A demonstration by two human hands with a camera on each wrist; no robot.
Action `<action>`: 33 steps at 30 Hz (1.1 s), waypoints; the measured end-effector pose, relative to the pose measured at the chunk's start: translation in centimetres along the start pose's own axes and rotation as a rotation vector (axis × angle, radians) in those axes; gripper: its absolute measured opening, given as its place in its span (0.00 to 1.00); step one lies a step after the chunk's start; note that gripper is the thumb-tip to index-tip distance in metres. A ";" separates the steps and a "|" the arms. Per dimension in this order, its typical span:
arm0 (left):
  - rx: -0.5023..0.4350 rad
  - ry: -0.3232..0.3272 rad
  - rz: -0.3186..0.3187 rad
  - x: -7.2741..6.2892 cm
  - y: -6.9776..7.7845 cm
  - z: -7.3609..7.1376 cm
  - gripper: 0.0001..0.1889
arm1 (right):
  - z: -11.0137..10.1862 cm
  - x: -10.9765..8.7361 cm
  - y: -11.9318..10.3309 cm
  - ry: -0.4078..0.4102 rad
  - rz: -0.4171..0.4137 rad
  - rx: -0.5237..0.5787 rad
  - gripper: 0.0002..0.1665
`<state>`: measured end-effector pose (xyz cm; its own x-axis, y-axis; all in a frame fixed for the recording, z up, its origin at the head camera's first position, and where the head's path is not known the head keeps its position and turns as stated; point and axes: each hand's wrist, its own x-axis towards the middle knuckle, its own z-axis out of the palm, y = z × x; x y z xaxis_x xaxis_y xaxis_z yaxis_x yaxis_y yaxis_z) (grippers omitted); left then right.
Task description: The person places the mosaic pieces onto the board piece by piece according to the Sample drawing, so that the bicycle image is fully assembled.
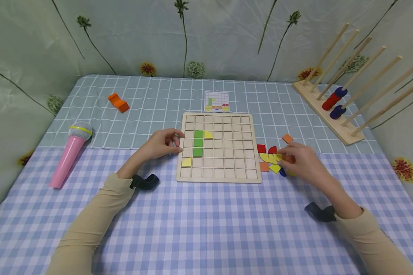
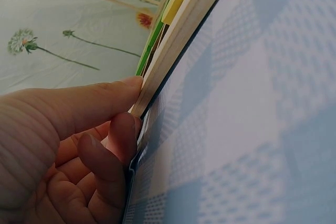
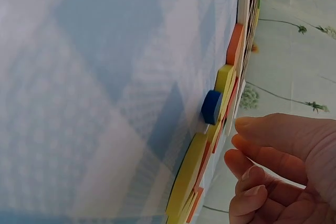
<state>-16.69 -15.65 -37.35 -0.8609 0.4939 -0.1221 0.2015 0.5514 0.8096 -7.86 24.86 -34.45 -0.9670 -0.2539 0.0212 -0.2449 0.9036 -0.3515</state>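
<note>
A wooden grid board lies on the checked cloth. Three green squares form a column in it, with yellow quarter-round pieces at their upper right and lower left. My left hand touches the board's left edge with thumb and fingertips, its other fingers bent. Close over loose pieces right of the board is my right hand, thumb and fingers slightly apart; nothing shows between them. Below lie yellow pieces, a blue piece, red pieces and orange squares, some partly hidden by the hand.
Behind the board lies a pattern card. At the left are a pink toy microphone and an orange curved block. A wooden peg stand with red and dark blue rings stands at the back right.
</note>
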 end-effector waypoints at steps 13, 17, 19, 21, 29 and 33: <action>0.000 0.007 -0.011 -0.2 0.0 0.0 0.22 | 0.6 1.1 -0.7 -0.076 -0.058 -0.021 0.15; 0.002 0.008 -0.017 -0.1 0.0 0.0 0.22 | 0.7 1.5 -0.9 -0.093 -0.082 -0.023 0.16; 0.000 0.008 -0.018 -0.1 -0.1 0.0 0.22 | 0.7 1.6 -1.0 -0.102 -0.095 -0.020 0.16; -0.001 0.007 -0.020 -0.1 0.0 0.0 0.22 | 0.7 1.8 -1.1 -0.110 -0.103 -0.019 0.15; 0.001 0.008 -0.019 0.0 0.0 0.0 0.21 | 0.8 2.1 -1.0 -0.100 -0.099 -0.028 0.14; 0.005 0.006 -0.013 0.0 0.0 0.0 0.21 | 0.8 2.0 -1.2 -0.066 -0.101 -0.018 0.13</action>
<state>-16.70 -15.63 -37.39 -0.8664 0.4823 -0.1293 0.1924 0.5613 0.8049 -9.47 22.96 -34.71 -0.9306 -0.3659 -0.0066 -0.3428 0.8779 -0.3342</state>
